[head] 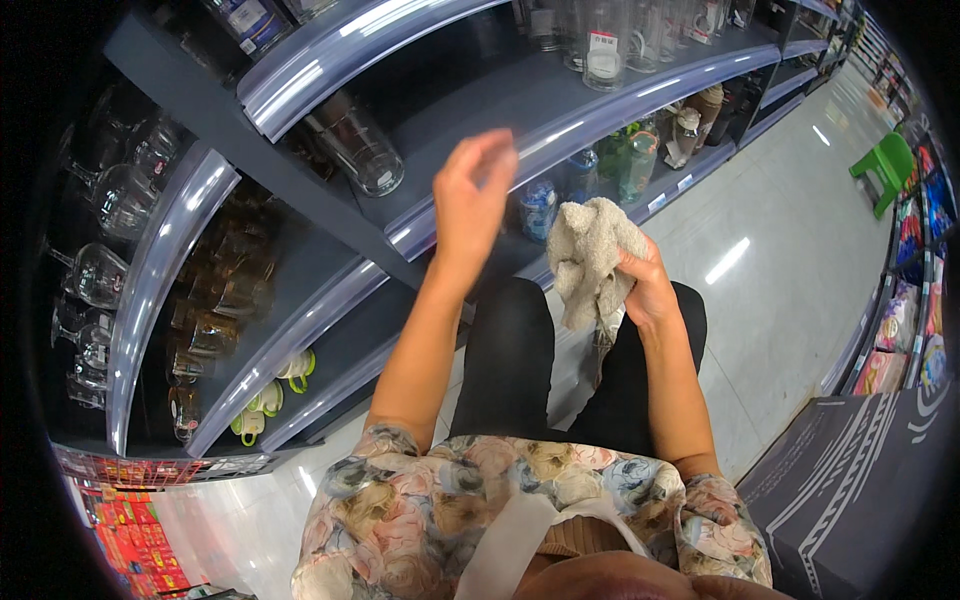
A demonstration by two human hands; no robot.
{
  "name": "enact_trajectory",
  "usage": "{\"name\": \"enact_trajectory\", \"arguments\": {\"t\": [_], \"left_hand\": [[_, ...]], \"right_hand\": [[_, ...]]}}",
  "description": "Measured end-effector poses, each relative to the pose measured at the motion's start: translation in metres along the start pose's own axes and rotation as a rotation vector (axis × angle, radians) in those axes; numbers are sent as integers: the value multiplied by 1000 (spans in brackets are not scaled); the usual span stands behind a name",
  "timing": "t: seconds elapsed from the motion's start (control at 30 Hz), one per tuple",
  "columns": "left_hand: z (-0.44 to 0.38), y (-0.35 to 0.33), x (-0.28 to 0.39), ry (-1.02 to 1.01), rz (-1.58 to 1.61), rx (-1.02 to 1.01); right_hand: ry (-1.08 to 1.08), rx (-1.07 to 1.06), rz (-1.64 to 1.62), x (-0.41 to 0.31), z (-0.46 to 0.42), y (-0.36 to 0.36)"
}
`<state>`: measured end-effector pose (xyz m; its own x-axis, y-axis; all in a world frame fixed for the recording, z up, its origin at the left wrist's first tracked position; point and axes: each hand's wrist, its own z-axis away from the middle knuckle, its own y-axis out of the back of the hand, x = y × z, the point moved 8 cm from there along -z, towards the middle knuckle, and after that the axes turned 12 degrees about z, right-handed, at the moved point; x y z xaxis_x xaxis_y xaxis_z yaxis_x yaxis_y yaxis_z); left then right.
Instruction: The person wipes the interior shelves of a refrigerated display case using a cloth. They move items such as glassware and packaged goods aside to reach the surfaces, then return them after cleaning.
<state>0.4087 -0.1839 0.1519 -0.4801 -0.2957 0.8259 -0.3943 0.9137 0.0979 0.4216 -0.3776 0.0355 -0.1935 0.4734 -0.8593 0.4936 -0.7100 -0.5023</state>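
My right hand (649, 285) grips a bunched beige terry cloth (592, 255) above my knees. Raised in front of the shelf edge, my left hand (474, 199) is blurred, its fingers curled with a gap beside the thumb and nothing seen in them. Beyond it to the left, a clear glass tumbler (367, 161) stands on the middle shelf (450, 112). Below that shelf's clear plastic edge strip (577, 139), a blue patterned bottle (538, 208) and a greenish clear bottle (640, 166) sit near the cloth.
Left of the grey upright (277, 150) are stemmed glasses (101, 274), amber glass mugs (214, 334) and green-handled cups (268, 397). More glassware (604, 56) lines the shelf at upper right. A green stool (885, 172) stands down the aisle; a dark printed box (847, 487) is at my right.
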Motion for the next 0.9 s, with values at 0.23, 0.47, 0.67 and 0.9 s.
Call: {"name": "enact_trajectory", "arguments": {"t": [0.23, 0.47, 0.67, 0.9], "left_hand": [[-152, 16, -103, 341, 453, 493], [-261, 37, -205, 394, -27, 536], [-282, 30, -218, 285, -282, 481], [-292, 28, -209, 170, -454, 456]], "right_hand": [[-3, 27, -24, 2, -3, 1], [-51, -35, -33, 5, -3, -8], [-98, -30, -70, 7, -4, 2], [-139, -30, -108, 7, -8, 6]]}}
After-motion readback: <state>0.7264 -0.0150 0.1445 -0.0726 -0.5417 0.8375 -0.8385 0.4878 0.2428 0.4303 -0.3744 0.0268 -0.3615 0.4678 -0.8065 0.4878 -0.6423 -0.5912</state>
